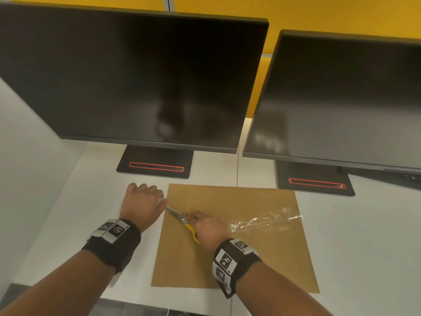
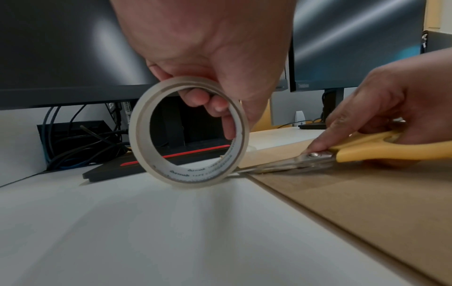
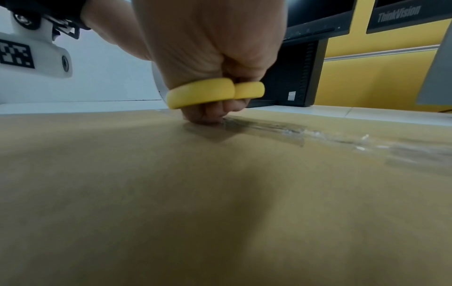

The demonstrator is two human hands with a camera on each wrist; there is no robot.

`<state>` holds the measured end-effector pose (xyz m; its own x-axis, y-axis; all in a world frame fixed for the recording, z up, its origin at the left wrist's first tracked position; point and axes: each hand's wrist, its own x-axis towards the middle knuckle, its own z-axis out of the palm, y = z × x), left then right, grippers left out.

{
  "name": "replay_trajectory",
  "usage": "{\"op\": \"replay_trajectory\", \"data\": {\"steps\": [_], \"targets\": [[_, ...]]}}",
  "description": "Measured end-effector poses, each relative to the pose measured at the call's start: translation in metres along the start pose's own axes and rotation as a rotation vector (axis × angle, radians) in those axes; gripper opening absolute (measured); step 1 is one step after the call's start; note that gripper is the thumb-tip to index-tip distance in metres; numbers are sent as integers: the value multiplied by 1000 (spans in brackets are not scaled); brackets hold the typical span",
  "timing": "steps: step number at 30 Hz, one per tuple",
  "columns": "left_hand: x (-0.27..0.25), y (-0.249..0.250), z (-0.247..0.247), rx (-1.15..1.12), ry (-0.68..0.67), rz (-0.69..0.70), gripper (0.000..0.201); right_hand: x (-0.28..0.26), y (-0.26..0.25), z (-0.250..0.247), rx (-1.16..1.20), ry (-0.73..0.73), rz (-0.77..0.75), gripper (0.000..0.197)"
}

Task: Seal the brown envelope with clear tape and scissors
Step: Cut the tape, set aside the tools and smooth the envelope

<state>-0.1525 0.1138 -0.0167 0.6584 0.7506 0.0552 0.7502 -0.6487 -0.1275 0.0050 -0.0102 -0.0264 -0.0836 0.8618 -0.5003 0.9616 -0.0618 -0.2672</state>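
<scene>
A brown envelope (image 1: 237, 242) lies flat on the white desk (image 1: 68, 224). A wrinkled strip of clear tape (image 1: 266, 221) is stuck across its right half. My left hand (image 1: 142, 201) grips a roll of clear tape (image 2: 188, 133), stood upright on the desk just off the envelope's left edge. My right hand (image 1: 208, 229) holds yellow-handled scissors (image 1: 182, 221) low over the envelope. In the left wrist view the scissors (image 2: 342, 152) have their blades together, the tips reaching the roll's base. The right wrist view shows the handle loops (image 3: 215, 92) touching each other.
Two dark monitors (image 1: 136, 76) (image 1: 341, 99) stand close behind the envelope, their black bases (image 1: 155, 163) on the desk. Cables (image 2: 80, 143) hang behind the left base. A yellow partition (image 1: 319, 12) backs the desk. The desk's front edge runs near my forearms.
</scene>
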Motion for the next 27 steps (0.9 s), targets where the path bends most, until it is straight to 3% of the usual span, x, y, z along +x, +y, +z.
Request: {"op": "replay_trajectory", "data": {"steps": [3,8,14,17,22,27], "targets": [[0,-1,-6,-81,53,-64,42,1,5,4,47,64,16,63],[6,13,-14,-334,43,-188,52,-3,36,14,395,313,105,59],[28,41,-10,-455,-25,-92,52,-15,95,-1,477,392,261,59],[41,56,-3,-520,-83,-51,38,-18,123,-19,390,414,339,41],[64,87,11,-591,-162,-9,28,-14,155,-44,57,336,342,34],[84,113,18,-538,-185,47,32,-1,174,-58,-34,238,341,47]]}}
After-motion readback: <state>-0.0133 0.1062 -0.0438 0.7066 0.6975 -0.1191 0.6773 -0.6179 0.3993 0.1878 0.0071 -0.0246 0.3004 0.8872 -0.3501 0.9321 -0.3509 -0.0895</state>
